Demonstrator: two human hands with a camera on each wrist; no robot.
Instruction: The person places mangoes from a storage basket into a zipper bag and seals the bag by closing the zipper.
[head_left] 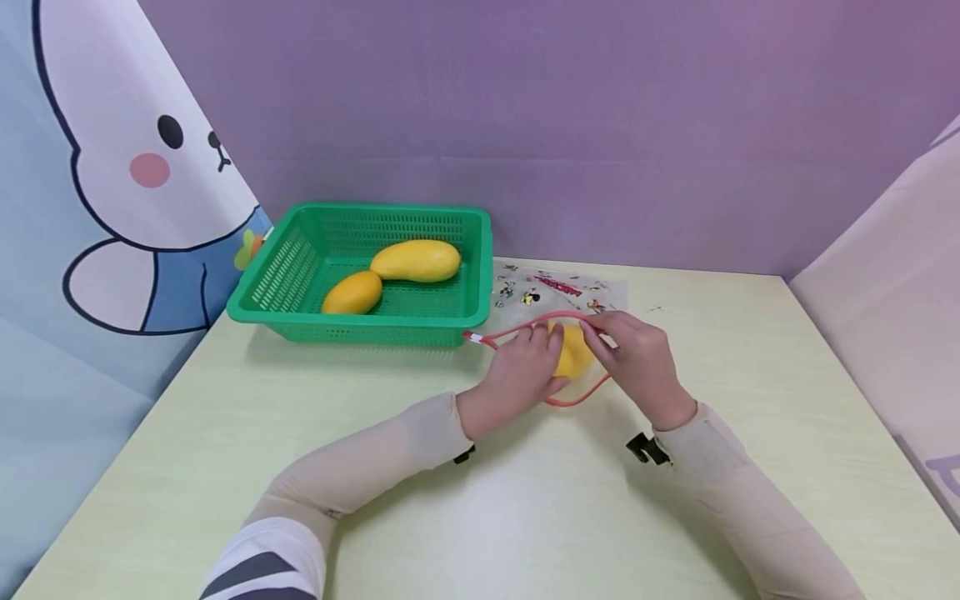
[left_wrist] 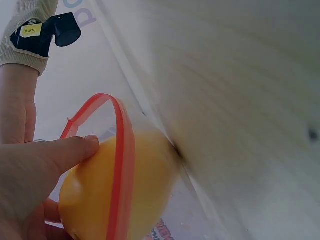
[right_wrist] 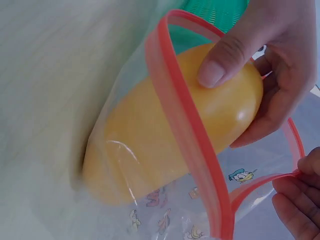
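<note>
My left hand [head_left: 521,371] grips a yellow mango [right_wrist: 225,107], thumb on one side and fingers on the other. Most of the mango lies inside a clear zip bag [head_left: 558,292] with a red zip rim and cartoon prints. The red rim [left_wrist: 120,165] loops across the mango, and the held end sticks out through the mouth. My right hand [head_left: 637,358] pinches the bag's rim on the right, as the right wrist view also shows beside a second stretch of red rim [right_wrist: 262,184]. A red and white zip slider [head_left: 474,337] hangs at the rim's left end.
A green slotted basket [head_left: 375,332] stands at the back left, against the bag's left side in the head view. Two mangoes [head_left: 416,261] lie inside it, one larger. A purple cloth backdrop [head_left: 570,150] rises behind the pale table [head_left: 750,350].
</note>
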